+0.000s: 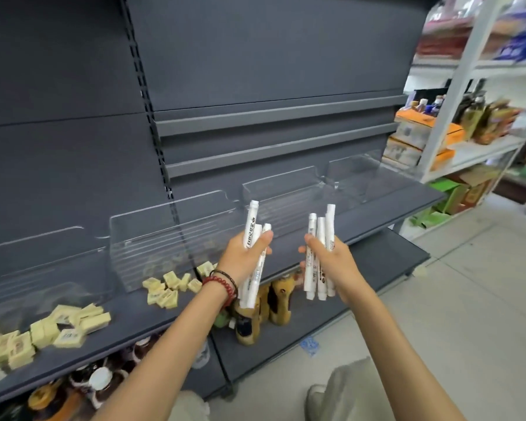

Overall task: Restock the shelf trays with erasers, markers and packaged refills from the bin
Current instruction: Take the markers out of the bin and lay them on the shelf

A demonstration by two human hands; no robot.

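Note:
My left hand [246,257] grips a bunch of white markers [251,226], held upright in front of the dark grey shelf [386,208]. My right hand [331,262] grips a second bunch of white markers [322,235] close beside it. Clear plastic trays stand in a row on the shelf: one at the far left [43,268] and one next to it [152,241] hold yellow erasers [167,288], more erasers [64,326] lie at the far left. Two trays further right [283,189] [359,171] look empty. The bin is out of view.
Bottles [252,311] stand on the lower shelf under my hands. A white rack [456,123] with boxes and bottles stands to the right. Grey floor tiles [468,284] lie to the right, with a blue scrap [309,344] on them.

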